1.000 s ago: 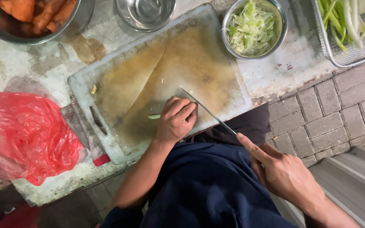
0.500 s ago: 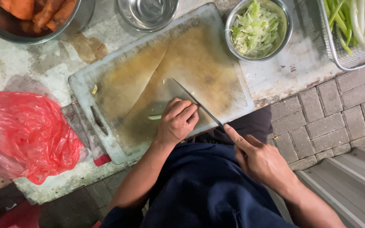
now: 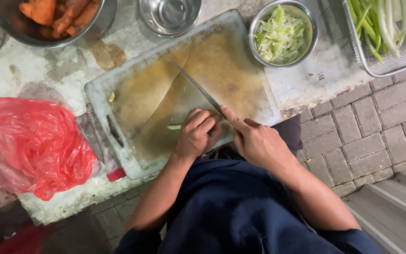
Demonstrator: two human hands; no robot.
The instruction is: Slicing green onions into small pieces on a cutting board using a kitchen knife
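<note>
A green stalk piece (image 3: 175,127) is pinned by the curled left hand (image 3: 198,134) at frame centre; a knife (image 3: 196,89) is gripped in the right hand (image 3: 257,141), so slicing seems underway and a steady downward cut is called for.

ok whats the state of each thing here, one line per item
left hand: fist closed over a pale green piece on the board
right hand: gripping the knife, forefinger along the blade
knife: blade lying across the board
cutting board: stained, wet
steel bowl: holding shredded greens
glass bowl: looks empty
red plastic bag: crumpled
wire basket: holding green stalks
</note>
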